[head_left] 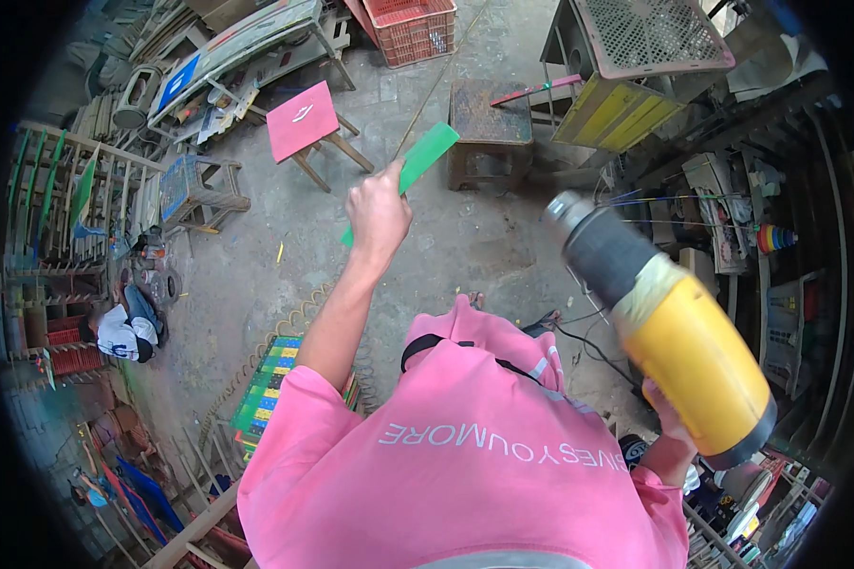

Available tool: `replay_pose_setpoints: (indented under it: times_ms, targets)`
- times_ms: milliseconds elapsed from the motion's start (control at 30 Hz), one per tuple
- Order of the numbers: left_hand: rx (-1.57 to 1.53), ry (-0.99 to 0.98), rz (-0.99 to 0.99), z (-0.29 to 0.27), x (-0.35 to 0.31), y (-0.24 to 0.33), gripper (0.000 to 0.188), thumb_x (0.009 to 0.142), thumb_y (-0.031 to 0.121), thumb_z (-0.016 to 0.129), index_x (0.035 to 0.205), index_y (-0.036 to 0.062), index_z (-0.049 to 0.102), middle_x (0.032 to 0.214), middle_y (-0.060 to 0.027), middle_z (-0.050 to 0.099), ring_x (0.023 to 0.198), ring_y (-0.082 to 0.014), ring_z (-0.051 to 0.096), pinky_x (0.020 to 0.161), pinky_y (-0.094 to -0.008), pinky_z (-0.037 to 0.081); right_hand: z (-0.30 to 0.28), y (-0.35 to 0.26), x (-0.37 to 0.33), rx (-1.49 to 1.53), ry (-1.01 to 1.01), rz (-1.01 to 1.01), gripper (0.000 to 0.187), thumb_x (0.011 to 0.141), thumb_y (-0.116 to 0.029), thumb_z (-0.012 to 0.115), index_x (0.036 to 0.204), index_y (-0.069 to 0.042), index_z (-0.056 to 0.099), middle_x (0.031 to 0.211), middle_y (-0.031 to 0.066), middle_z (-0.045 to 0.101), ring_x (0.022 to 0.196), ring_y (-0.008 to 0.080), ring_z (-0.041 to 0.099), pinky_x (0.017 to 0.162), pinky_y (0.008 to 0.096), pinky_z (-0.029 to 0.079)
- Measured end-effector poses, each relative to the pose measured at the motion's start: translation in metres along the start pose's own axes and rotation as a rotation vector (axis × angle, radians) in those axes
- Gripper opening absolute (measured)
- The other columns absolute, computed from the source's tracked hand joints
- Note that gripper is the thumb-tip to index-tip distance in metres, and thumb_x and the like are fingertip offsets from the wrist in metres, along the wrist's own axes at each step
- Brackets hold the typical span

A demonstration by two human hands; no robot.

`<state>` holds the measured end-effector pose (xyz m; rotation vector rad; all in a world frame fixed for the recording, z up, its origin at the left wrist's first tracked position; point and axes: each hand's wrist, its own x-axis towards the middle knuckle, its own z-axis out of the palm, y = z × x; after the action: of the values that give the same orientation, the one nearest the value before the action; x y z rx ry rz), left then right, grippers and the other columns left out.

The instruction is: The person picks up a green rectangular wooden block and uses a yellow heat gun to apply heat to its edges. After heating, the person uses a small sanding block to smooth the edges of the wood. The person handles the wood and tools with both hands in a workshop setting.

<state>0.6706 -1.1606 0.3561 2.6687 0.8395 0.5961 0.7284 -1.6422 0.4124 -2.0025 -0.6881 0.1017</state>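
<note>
Two hands show in my feed from the head camera, and each holds something. My left hand (380,211) is closed around a green strip (432,155) with both ends left free, probably so it stays balanced and most of it stays exposed. The strip is held out over the floor, well apart from the yellow heat gun (695,356). That is in my right hand (670,414); the body hides most of the fingers, so I cannot tell how they wrap. Its metal nozzle (567,208) points away from the pink shirt (484,488), which I judge keeps the hot end off the body. A black cord (596,347) runs low near the feet, perhaps left slack for reach. Ahead, a pink strip (538,89) overhangs a brown stool (489,119), maybe for easy grabbing
</note>
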Motion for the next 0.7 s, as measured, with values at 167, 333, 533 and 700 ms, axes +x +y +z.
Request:
replay_pose_setpoints:
  times_ms: [167,333,533,700]
  targets:
    - [0.065,-0.059,-0.042,-0.001,-0.001,0.004,0.042,0.076,-0.003,0.065,0.116,0.0056,0.068,0.094,-0.0232,0.071,0.085,-0.0437,0.07,0.077,-0.0533,0.055,0.014,-0.001,0.001,-0.026,-0.023,0.004,0.047,0.079,-0.004,0.08,0.122,-0.003,0.062,0.104,0.0093,0.068,0.092,0.0199,0.064,0.08,0.0334,0.051]
    - [0.035,-0.052,-0.046,-0.004,-0.001,0.008,0.04,0.077,-0.001,0.067,0.115,0.0098,0.069,0.092,-0.0223,0.071,0.086,-0.0437,0.068,0.076,-0.0529,0.054,0.022,-0.002,0.003,-0.052,-0.04,-0.01,0.046,0.079,-0.004,0.08,0.122,-0.003,0.062,0.104,0.0092,0.068,0.091,0.0197,0.064,0.079,0.0331,0.052]
    - [0.005,-0.061,-0.004,-0.005,-0.002,0.012,0.042,0.076,-0.003,0.066,0.117,0.0072,0.068,0.092,-0.0233,0.071,0.086,-0.0437,0.069,0.076,-0.0529,0.055,0.026,-0.003,0.007,-0.07,-0.054,-0.012,0.046,0.079,-0.003,0.08,0.121,-0.003,0.062,0.102,0.0091,0.068,0.089,0.0195,0.065,0.079,0.0328,0.052]
    - [-0.002,-0.083,0.009,-0.005,-0.002,0.015,0.044,0.074,-0.006,0.065,0.117,0.0047,0.067,0.093,-0.0243,0.071,0.086,-0.0438,0.069,0.078,-0.053,0.055,0.033,-0.006,0.01,-0.081,-0.066,-0.017,0.045,0.079,-0.003,0.08,0.121,-0.002,0.062,0.102,0.0091,0.068,0.088,0.0194,0.065,0.078,0.0326,0.052]
